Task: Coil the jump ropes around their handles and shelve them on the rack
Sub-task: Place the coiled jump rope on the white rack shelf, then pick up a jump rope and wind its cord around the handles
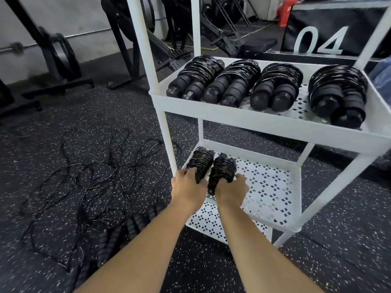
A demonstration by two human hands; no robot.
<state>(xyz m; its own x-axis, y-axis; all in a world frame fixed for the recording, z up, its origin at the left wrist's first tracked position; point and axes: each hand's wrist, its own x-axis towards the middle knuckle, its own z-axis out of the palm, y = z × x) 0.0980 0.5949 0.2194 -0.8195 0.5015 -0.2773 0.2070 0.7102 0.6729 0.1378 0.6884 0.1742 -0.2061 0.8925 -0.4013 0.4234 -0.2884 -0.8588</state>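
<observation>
Both forearms reach to the rack's lower shelf (273, 199), left hand (187, 187) and right hand (231, 190) each closed on a coiled bundle (222, 171), four bundles (230, 83) shelved above, maybe three tangled ropes (95, 172) left on the floor
</observation>
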